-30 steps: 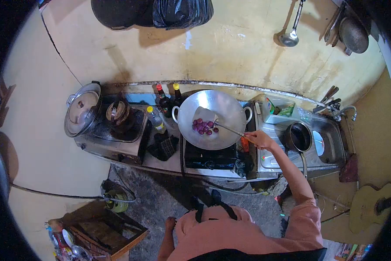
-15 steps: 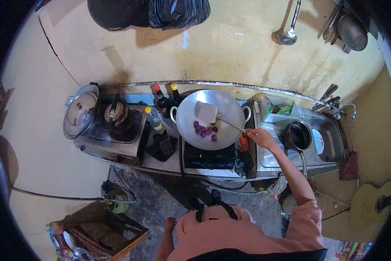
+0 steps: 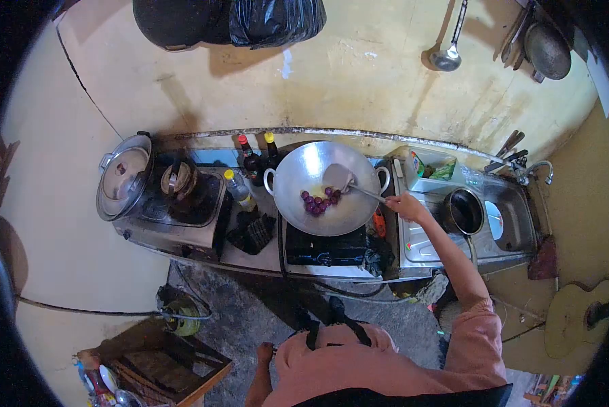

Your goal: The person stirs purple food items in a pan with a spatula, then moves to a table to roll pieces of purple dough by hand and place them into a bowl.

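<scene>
My right hand (image 3: pixel 405 205) is closed around the handle of a metal spatula (image 3: pixel 338 176), whose broad blade rests in a large two-handled wok (image 3: pixel 298 214). Several small round purple pieces, which look like shallots (image 3: pixel 318 203), lie clustered at the wok's bottom, just below and left of the blade. Beneath the wok stands a black stove (image 3: pixel 325 252). My left hand (image 3: pixel 265 351) hangs low beside my body, away from the counter; its fingers are too small and dark to make out.
Two dark bottles (image 3: pixel 251 159) and a yellow-capped bottle (image 3: pixel 240 190) stand left of the wok. Another stove (image 3: pixel 175 227) with a pot is farther left. On the right are a saucepan (image 3: pixel 464 211), a clear container (image 3: pixel 432 166) and the sink (image 3: pixel 518 220).
The spatula blade has moved right and slightly tilted within the wok. The purple pieces have been gathered closer together. My left hand stays low at my side.
</scene>
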Demonstrator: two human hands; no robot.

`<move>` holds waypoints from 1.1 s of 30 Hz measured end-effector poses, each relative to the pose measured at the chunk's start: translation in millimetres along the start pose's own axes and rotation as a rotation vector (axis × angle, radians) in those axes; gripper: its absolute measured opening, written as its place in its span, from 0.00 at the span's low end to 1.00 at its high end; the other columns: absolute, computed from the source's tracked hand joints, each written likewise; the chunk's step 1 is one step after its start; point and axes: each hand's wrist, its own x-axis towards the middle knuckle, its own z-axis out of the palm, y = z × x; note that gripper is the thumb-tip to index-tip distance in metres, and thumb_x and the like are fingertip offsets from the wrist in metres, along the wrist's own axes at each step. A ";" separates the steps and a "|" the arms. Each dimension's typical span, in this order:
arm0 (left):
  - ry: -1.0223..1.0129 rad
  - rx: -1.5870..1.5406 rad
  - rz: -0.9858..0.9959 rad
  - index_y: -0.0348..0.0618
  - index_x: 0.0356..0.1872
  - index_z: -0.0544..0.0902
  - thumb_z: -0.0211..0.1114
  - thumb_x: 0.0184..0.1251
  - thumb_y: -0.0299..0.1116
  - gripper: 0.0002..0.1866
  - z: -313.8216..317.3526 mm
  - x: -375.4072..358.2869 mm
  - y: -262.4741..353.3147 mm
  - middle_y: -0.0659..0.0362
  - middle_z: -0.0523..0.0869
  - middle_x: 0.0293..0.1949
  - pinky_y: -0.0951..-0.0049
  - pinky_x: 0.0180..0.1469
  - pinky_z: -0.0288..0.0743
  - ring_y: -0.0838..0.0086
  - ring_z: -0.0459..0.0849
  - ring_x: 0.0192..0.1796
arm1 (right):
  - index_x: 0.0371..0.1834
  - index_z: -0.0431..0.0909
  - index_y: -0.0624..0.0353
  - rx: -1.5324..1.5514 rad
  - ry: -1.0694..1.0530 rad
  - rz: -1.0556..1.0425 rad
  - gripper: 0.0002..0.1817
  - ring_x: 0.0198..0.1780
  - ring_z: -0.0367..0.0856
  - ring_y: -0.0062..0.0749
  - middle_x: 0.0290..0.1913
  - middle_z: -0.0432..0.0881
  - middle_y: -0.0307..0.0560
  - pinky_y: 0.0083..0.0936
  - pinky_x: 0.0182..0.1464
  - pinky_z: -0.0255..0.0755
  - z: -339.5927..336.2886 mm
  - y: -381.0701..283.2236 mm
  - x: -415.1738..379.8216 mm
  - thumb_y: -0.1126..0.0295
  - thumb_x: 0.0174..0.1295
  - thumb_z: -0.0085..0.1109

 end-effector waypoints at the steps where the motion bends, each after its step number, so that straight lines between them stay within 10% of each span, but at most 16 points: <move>1: 0.008 0.023 0.076 0.32 0.34 0.75 0.52 0.57 0.34 0.13 0.8 0.7 -6.0 0.50 0.82 0.27 0.71 0.25 0.75 0.67 0.82 0.24 | 0.38 0.77 0.56 0.108 -0.080 0.038 0.16 0.19 0.75 0.39 0.18 0.76 0.51 0.32 0.24 0.69 1.8 2.9 1.1 0.57 0.59 0.48; 5: 0.016 0.089 0.265 0.32 0.35 0.75 0.54 0.56 0.35 0.13 6.1 4.4 -20.5 0.51 0.82 0.27 0.72 0.25 0.74 0.68 0.81 0.24 | 0.34 0.78 0.60 0.551 -0.299 0.186 0.17 0.08 0.64 0.21 0.11 0.70 0.39 0.20 0.09 0.56 13.6 15.9 8.2 0.56 0.59 0.52; 9: 0.034 0.017 0.031 0.33 0.35 0.75 0.54 0.56 0.35 0.14 -0.7 -2.6 8.2 0.51 0.81 0.27 0.70 0.27 0.75 0.69 0.81 0.24 | 0.35 0.77 0.63 0.780 -0.402 0.244 0.17 0.06 0.60 0.17 0.10 0.67 0.35 0.16 0.06 0.51 18.6 14.3 9.6 0.57 0.58 0.53; 18: 0.001 0.201 0.307 0.34 0.34 0.77 0.52 0.56 0.38 0.15 6.1 13.8 -22.2 0.51 0.81 0.25 0.70 0.28 0.75 0.68 0.82 0.25 | 0.41 0.78 0.61 0.529 -0.251 0.149 0.18 0.07 0.59 0.16 0.10 0.67 0.36 0.17 0.08 0.52 2.1 -26.9 -16.4 0.57 0.59 0.51; 24: -0.042 0.178 0.221 0.34 0.33 0.77 0.51 0.57 0.38 0.15 9.3 26.5 -33.2 0.51 0.82 0.24 0.69 0.28 0.75 0.68 0.82 0.25 | 0.42 0.78 0.52 0.010 -0.024 -0.208 0.15 0.22 0.78 0.41 0.20 0.78 0.51 0.36 0.25 0.70 28.1 -27.1 -19.7 0.59 0.59 0.47; 27: -0.019 0.208 0.300 0.34 0.34 0.77 0.50 0.57 0.37 0.15 7.5 26.6 -32.9 0.52 0.82 0.26 0.69 0.28 0.75 0.67 0.81 0.24 | 0.45 0.77 0.48 -0.173 0.019 -0.065 0.16 0.33 0.78 0.48 0.32 0.79 0.54 0.36 0.36 0.71 22.5 -38.4 -25.9 0.57 0.59 0.46; 31: 0.001 -0.069 -0.171 0.38 0.35 0.78 0.49 0.58 0.37 0.14 18.3 26.5 -32.0 0.52 0.81 0.33 0.67 0.31 0.76 0.66 0.82 0.26 | 0.44 0.77 0.46 -0.227 0.116 -0.001 0.15 0.38 0.77 0.50 0.35 0.79 0.54 0.40 0.40 0.70 12.9 -29.6 -23.0 0.57 0.59 0.45; 33: 0.003 0.111 -0.025 0.39 0.35 0.79 0.50 0.57 0.36 0.14 17.6 26.0 -37.4 0.52 0.81 0.34 0.66 0.33 0.75 0.65 0.82 0.28 | 0.44 0.77 0.46 -0.252 0.200 0.018 0.15 0.38 0.77 0.49 0.36 0.79 0.53 0.40 0.40 0.71 7.9 -28.1 -24.1 0.56 0.59 0.45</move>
